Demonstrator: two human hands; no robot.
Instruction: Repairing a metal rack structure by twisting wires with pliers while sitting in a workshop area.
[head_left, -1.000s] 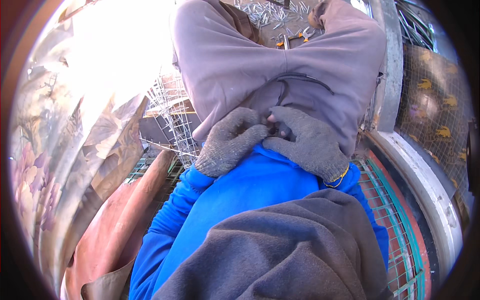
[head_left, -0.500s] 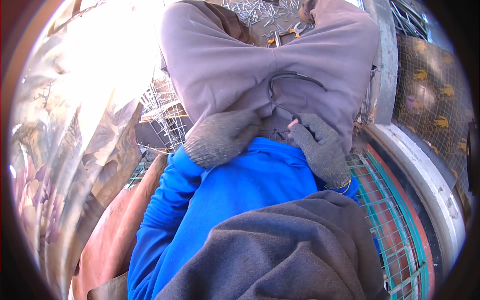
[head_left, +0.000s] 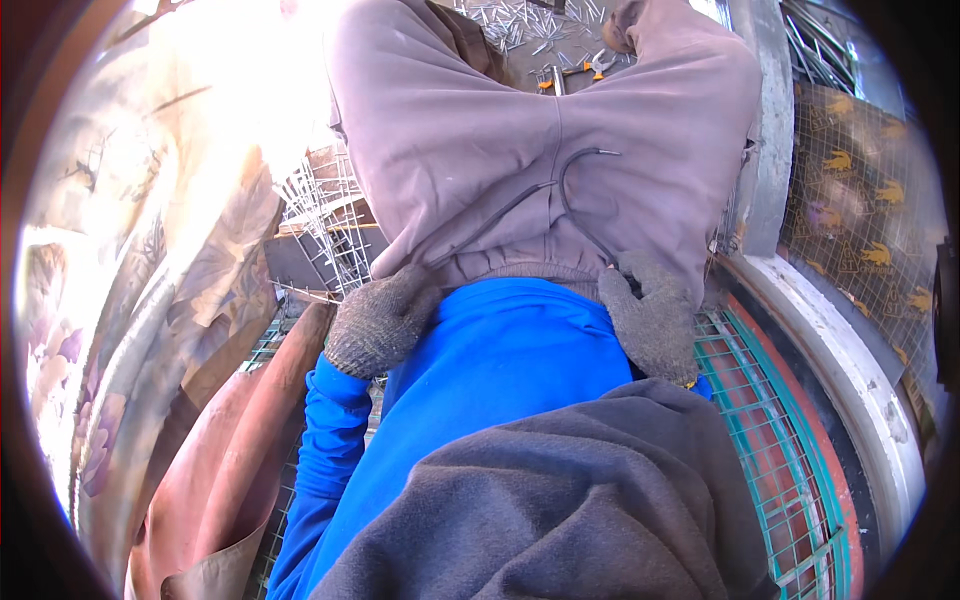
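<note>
Both of my hands wear dark grey knitted gloves and rest at the waist of my mauve trousers (head_left: 450,120). My left hand (head_left: 385,315) is closed at the left side of the waistband, gripping one length of the dark drawstring (head_left: 500,215), whose tip lies on the left thigh. On the right, my right hand (head_left: 650,312) is closed around the other length, which curves up over the lap to a free tip. The gathered waistband (head_left: 530,270) shows between the hands, above the blue top (head_left: 500,350). My fingertips are mostly hidden.
Beyond my legs lie many loose nails (head_left: 545,30) and orange-handled pliers (head_left: 598,66). Wire mesh (head_left: 330,225) stands at the left, beside a patterned cloth (head_left: 150,330). A green wire grid (head_left: 775,430) and a pale curved ledge (head_left: 850,340) are at the right.
My left hand has moved left and nearer, away from the middle of the waist. The drawstring now shows as two separate lengths; my right hand has shifted slightly nearer.
</note>
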